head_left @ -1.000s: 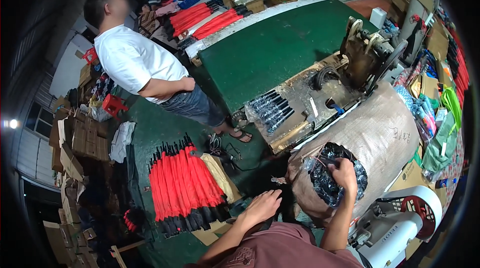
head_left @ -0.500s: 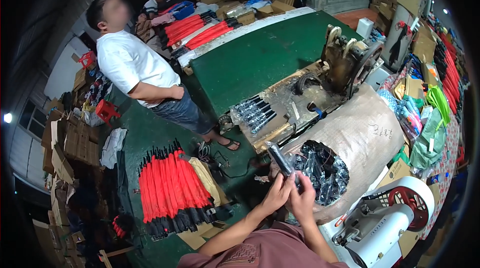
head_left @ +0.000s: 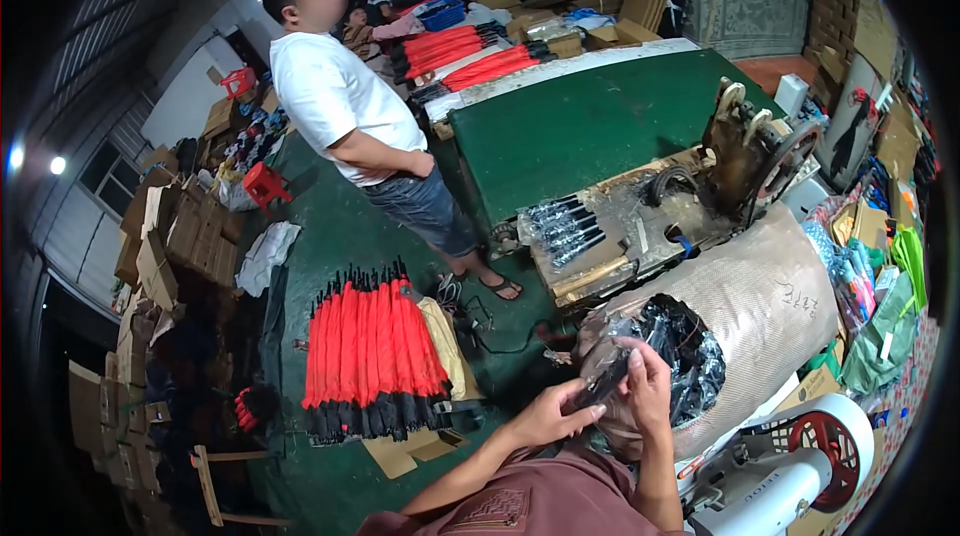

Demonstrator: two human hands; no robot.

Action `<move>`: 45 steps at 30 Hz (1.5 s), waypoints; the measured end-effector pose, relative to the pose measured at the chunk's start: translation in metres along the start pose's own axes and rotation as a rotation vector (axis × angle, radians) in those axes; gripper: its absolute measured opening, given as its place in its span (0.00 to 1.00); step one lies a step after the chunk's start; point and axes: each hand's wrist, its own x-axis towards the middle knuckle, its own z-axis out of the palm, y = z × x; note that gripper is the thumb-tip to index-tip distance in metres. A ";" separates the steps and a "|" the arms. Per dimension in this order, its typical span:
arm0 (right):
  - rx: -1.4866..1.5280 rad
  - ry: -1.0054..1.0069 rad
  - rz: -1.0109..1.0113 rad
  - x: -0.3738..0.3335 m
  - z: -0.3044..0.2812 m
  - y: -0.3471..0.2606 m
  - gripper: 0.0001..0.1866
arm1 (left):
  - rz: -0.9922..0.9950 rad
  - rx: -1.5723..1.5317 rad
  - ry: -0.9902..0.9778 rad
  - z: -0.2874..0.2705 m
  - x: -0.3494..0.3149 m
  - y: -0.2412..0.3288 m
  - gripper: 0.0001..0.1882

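Note:
Between my hands is a black handle (head_left: 606,376) in a clear plastic wrapper, held at a slant. My left hand (head_left: 553,416) grips its lower end with thumb and fingers. Fingers of my right hand (head_left: 648,386) pinch the wrapper near the upper end. Just beyond lies a large woven sack (head_left: 745,281) on its side, its mouth facing me. Inside the mouth are many black pieces in shiny clear plastic (head_left: 697,376). On the workbench ahead, several similar black wrapped pieces (head_left: 565,229) lie in a row.
Bundled red umbrellas (head_left: 370,356) with black ends stand at left. A white sewing machine (head_left: 770,486) is close on my right; an old dark machine (head_left: 742,151) sits on the bench by a green table (head_left: 600,126). A person in a white shirt (head_left: 335,96) stands ahead left.
My view has turned left. The handle, formerly pointing up and away with both hands at its near end, now slants between my hands, with my right hand raised to its upper end.

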 end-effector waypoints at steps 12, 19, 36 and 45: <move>-0.017 -0.074 0.096 0.017 -0.002 -0.006 0.13 | 0.042 0.365 -0.042 -0.018 -0.018 0.026 0.16; -0.174 0.034 -0.086 0.029 0.008 0.005 0.15 | 0.028 0.342 0.009 -0.024 -0.024 0.027 0.17; 0.651 -0.143 0.120 0.046 0.080 -0.002 0.28 | -0.098 -0.497 -0.130 -0.045 -0.025 0.028 0.23; -0.024 -0.441 0.146 0.036 0.103 -0.025 0.21 | 0.108 -0.631 0.239 -0.055 -0.026 0.040 0.20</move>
